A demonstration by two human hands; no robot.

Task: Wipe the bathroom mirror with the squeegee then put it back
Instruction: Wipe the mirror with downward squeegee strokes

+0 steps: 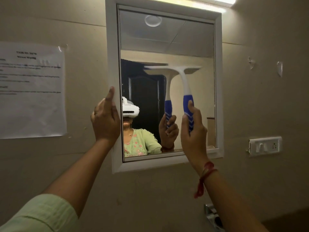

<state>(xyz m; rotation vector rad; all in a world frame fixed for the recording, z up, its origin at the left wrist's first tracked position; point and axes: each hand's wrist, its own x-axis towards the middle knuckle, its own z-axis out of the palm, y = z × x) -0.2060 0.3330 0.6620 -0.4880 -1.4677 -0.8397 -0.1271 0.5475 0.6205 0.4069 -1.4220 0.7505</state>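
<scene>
Now the right hand point(194, 131) wraps the handle of the squeegee point(185, 81), blade level on the mirror point(167, 39) straight above its fingers, left hand point(105, 121) gripping the frame point(111, 64).

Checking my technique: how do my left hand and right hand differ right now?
The left hand holds the mirror by its white frame, thumb up; the right hand grips the squeegee by its blue handle. The left hand wears a ring; the right wrist has a red thread. Both are raised.

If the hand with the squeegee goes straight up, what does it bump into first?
Probably the top of the mirror frame; the squeegee in the right hand would reach it first.
</scene>
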